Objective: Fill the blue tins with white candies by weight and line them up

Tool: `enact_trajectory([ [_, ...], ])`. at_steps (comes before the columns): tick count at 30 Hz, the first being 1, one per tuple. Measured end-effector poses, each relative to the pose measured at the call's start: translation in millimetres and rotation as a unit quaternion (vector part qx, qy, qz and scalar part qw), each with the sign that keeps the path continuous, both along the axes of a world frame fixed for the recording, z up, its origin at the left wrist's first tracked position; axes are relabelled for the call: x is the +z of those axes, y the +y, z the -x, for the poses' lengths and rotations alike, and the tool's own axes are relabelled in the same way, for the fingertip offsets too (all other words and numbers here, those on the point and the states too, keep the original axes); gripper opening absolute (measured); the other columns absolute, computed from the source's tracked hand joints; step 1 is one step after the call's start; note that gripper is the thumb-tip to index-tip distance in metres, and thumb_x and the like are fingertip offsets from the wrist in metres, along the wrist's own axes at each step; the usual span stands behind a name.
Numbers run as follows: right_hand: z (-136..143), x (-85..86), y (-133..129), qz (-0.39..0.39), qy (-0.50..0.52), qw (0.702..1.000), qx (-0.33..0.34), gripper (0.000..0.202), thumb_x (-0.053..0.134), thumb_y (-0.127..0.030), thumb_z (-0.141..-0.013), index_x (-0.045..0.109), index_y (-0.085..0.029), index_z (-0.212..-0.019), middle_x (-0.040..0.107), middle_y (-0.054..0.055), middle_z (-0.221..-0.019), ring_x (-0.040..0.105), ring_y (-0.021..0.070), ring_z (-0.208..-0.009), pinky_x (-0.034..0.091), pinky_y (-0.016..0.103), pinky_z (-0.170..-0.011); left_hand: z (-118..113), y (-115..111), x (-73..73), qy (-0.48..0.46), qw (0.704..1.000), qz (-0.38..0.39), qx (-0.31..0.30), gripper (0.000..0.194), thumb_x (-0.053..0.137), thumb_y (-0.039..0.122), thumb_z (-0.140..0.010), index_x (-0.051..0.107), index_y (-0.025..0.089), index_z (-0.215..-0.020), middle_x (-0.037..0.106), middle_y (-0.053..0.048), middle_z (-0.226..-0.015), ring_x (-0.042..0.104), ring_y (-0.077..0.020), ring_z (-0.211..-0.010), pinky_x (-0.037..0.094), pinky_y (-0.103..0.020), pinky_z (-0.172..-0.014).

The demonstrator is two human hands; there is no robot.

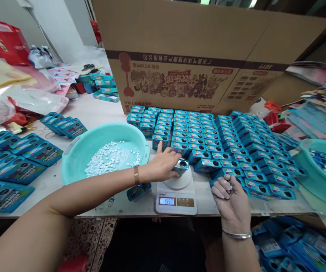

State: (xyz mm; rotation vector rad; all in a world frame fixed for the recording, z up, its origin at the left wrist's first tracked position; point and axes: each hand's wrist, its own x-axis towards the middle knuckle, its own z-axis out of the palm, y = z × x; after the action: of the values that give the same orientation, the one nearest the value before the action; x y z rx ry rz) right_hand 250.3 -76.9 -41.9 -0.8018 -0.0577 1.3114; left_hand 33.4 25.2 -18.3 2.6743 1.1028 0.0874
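Note:
My left hand reaches over a kitchen scale, its thumb and fingers around the near left end of a small blue candy box. That box stands on the scale's round white pan, and its top has a dark round opening. The lit display seems to read 155.7. To the scale's right, my right hand is turned palm up with its fingers curled closed; what lies inside is hidden. Left of the scale, a turquoise basin holds many small white candies. Another blue box lies tilted below my left wrist.
Rows of blue boxes fill the table behind and right of the scale. More boxes stand at the left. A large carton rises behind. At the right edge, a second basin contains shiny blue pieces. Blue packaging lies below right.

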Motion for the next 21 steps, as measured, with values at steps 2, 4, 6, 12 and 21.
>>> enact_trajectory([
  [2, 4.5, 1.2, 3.6, -0.008, -0.001, 1.000, 0.009, 0.032, 0.084, -0.022, -0.069, 0.053, -0.016, -0.074, 0.037, -0.011, -0.054, 0.028, 0.0020, -0.039, 0.030, 0.014, -0.034, 0.9, 0.7, -1.5, 0.000, 1.000, 0.026, -0.013, 0.036, 0.069, 0.031, -0.085, 0.058, 0.017, -0.116, 0.069, -0.011, -0.115, 0.059, -0.0326, -0.117, 0.022, -0.066, -0.114],
  [4, 8.9, 2.0, 7.2, -0.013, -0.003, 1.000, 0.023, 0.034, 0.085, -0.025, -0.069, 0.053, -0.016, -0.073, 0.037, -0.011, -0.054, 0.027, 0.0018, -0.039, 0.029, 0.014, -0.034, 7.6, -1.0, 2.6, -0.039, 0.998, 0.037, -0.013, 0.031, 0.066, 0.026, -0.086, 0.059, 0.017, -0.114, 0.069, -0.010, -0.112, 0.063, -0.0287, -0.109, 0.039, -0.054, -0.106],
  [6, 14.1, 2.9, 11.2, -0.012, -0.003, 0.999, 0.041, 0.034, 0.085, -0.025, -0.068, 0.052, -0.017, -0.072, 0.036, -0.011, -0.054, 0.026, 0.0016, -0.038, 0.028, 0.014, -0.034, 21.3, -5.5, 13.3, -0.103, 0.994, 0.026, 0.000, 0.034, 0.066, 0.025, -0.086, 0.058, 0.017, -0.118, 0.067, -0.010, -0.112, 0.064, -0.0262, -0.104, 0.050, -0.041, -0.093],
  [12, 53.7, 17.1, 36.6, 0.001, 0.022, 0.992, 0.124, 0.022, 0.074, -0.021, -0.079, 0.054, -0.015, -0.070, 0.035, -0.010, -0.054, 0.025, 0.0019, -0.038, 0.026, 0.015, -0.034, 91.9, -23.6, 59.9, -0.228, 0.966, -0.079, 0.089, 0.037, 0.064, 0.025, -0.087, 0.059, 0.018, -0.123, 0.061, -0.006, -0.107, 0.062, -0.0173, -0.084, 0.051, -0.031, -0.076],
  [21, 186.1, 64.3, 99.2, 0.053, 0.017, 0.958, 0.281, 0.018, 0.050, -0.016, -0.095, 0.059, -0.015, -0.080, 0.056, 0.000, -0.069, 0.052, 0.0093, -0.053, 0.051, 0.021, -0.050, 190.4, -50.0, 73.9, -0.163, 0.952, -0.122, 0.229, 0.032, 0.063, 0.032, -0.086, 0.064, 0.018, -0.115, 0.068, -0.006, -0.101, 0.065, -0.0183, -0.084, 0.049, -0.030, -0.075],
])
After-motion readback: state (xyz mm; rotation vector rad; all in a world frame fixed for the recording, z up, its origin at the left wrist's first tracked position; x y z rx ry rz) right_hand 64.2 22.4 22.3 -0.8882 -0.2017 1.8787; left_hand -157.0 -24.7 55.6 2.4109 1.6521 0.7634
